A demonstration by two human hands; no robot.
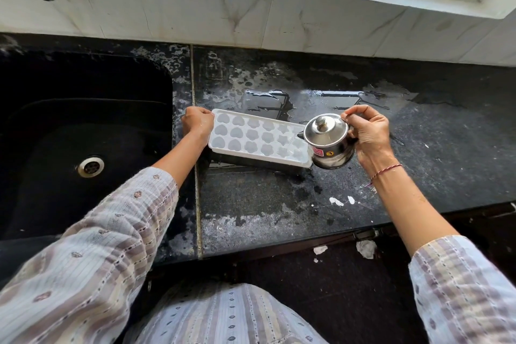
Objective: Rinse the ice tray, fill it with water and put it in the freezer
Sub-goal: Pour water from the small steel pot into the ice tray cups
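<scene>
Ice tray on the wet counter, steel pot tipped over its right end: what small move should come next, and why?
Probably slide the steel pot leftward along the ice tray. The right hand pours a thin stream into the right-end cells only, while the left hand steadies the tray's far end.

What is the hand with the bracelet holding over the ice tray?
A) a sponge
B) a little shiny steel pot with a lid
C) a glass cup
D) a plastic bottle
B: the right hand grips a small lidded steel pot, tipped over the right end of the white ice tray.
</scene>
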